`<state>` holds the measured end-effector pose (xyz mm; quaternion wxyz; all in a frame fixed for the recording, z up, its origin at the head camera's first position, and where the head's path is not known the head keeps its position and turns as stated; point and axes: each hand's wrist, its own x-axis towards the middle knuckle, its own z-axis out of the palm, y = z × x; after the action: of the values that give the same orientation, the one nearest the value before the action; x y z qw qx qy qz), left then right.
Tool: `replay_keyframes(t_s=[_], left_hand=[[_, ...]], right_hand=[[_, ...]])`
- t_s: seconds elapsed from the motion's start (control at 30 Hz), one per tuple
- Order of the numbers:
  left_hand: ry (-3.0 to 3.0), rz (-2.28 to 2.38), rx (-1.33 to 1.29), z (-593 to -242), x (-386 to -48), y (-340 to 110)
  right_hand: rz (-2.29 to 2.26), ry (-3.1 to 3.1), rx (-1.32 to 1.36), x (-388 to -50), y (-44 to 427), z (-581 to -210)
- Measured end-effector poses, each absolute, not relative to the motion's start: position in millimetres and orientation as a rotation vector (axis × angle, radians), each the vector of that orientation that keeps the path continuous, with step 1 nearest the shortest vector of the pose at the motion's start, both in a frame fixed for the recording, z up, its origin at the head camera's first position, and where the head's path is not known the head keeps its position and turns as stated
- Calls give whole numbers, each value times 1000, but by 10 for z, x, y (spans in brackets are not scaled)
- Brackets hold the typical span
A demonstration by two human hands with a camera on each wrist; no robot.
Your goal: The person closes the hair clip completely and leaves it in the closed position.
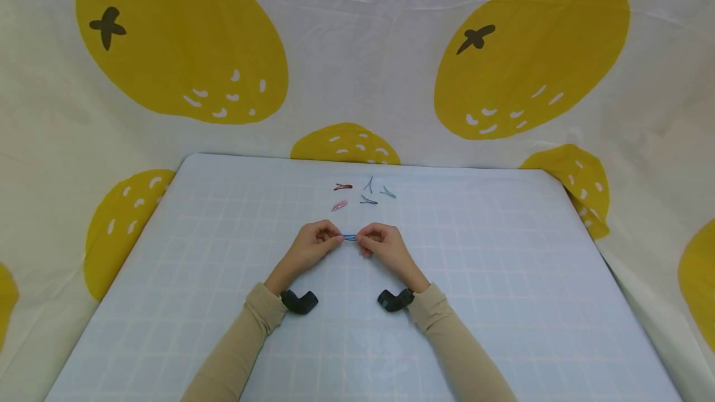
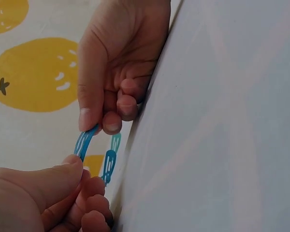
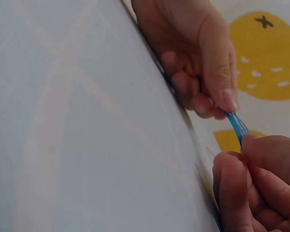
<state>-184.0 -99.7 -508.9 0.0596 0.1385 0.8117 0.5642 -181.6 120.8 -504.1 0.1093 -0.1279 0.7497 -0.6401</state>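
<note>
A blue snap hair clip (image 1: 349, 237) is stretched between my two hands above the table. My left hand (image 1: 313, 247) pinches one end of it between thumb and fingers, and my right hand (image 1: 385, 247) pinches the other. In the left wrist view the slotted face of the blue clip (image 2: 84, 142) shows between the fingertips; its ends are covered. From the right wrist the same clip (image 3: 238, 126) appears nearly edge-on. Beyond the hands lie a red clip (image 1: 343, 187), a pink clip (image 1: 339, 206), a teal clip (image 1: 388, 192) and bluish clips (image 1: 368, 201).
The table (image 1: 503, 278) has a pale cloth with a faint grid. Behind it hangs a white curtain (image 1: 357, 54) printed with yellow fruit. A black wrist device (image 1: 300, 303) sits by the left cuff, another black device (image 1: 395, 300) by the right.
</note>
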Motion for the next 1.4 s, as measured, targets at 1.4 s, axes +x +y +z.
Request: replay_keyframes(t_s=[1.4], left_hand=[[2498, 1686, 338, -5033, -1789, -905]], right_hand=[[-1743, 2438, -328, -1558, 1046, -4529]])
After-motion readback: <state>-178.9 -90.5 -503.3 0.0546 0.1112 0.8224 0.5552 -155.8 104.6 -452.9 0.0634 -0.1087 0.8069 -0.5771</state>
